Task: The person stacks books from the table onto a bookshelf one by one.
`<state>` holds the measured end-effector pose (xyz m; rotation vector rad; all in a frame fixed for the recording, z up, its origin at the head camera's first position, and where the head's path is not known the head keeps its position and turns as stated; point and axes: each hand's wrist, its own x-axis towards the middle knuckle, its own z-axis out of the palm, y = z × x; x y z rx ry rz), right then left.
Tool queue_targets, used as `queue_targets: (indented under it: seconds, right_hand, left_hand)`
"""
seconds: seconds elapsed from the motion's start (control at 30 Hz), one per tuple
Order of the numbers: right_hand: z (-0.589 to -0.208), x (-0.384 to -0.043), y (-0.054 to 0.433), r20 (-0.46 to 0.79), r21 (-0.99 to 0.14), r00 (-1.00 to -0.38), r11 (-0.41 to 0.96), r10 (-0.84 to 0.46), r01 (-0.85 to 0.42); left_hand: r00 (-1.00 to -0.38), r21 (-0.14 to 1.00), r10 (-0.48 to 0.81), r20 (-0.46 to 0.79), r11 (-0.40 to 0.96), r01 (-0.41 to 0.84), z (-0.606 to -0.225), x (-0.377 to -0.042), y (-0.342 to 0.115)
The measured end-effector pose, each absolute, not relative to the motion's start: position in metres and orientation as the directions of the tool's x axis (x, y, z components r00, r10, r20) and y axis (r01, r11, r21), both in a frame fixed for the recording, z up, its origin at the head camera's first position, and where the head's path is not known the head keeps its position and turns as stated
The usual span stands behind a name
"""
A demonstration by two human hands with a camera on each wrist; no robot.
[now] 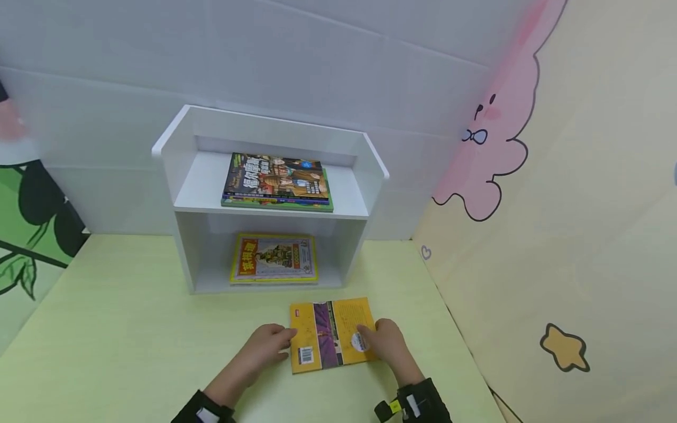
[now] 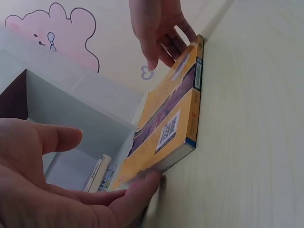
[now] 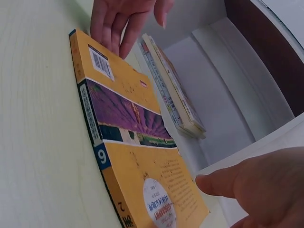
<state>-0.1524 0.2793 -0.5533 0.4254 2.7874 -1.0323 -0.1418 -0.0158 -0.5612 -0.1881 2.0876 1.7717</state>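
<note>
A thick yellow book (image 1: 349, 308) with a purple picture band and a barcode lies on the pale table in front of the shelf. Its spine faces the person. At the book's left end is my left hand (image 1: 267, 346); in the left wrist view its fingertips touch the edge near the barcode, while the thumb (image 2: 64, 138) stands apart above. My right hand (image 1: 390, 342) is at the opposite end, with fingers extended along that edge in the left wrist view. The right thumb (image 3: 216, 184) hovers over the cover in the right wrist view.
Behind the book stands a small white two-tier shelf (image 1: 195, 182). Several comic-style books (image 1: 275, 179) lie stacked on its upper tier, and yellow-bordered books (image 1: 275, 258) lie flat in the lower compartment. A wall (image 1: 582, 235) with cartoon figures borders the table (image 1: 116, 329) on the right.
</note>
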Motion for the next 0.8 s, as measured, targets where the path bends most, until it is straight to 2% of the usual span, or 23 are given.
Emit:
queue_targets:
  seconds: [0.13, 0.3, 0.67, 0.8]
  right_hand:
    - [-0.555, -0.15, 0.284, -0.253, -0.673, -0.946, 0.665, 0.203, 0.323]
    - [-0.555, -0.147, 0.291, -0.329, -0.763, -0.93, 0.535, 0.163, 0.364]
    - [-0.555, -0.149, 0.292, -0.41, -0.838, -0.907, 0.35, 0.1, 0.418]
    - [-0.55, -0.148, 0.29, -0.432, -0.86, -0.9, 0.279, 0.051, 0.428]
  left_hand:
    - [-0.911, 0.915, 0.153, -0.383, 0.198, -0.352, -0.567, -0.145, -0.023]
    - [-0.94, 0.922, 0.109, -0.324, 0.257, -0.289, -0.57, -0.142, -0.029]
    - [-0.964, 0.932, 0.047, -0.26, 0.275, -0.238, -0.568, -0.14, -0.045]
    - [-0.958, 0.945, 0.07, -0.279, 0.195, -0.262, -0.563, -0.138, -0.052]
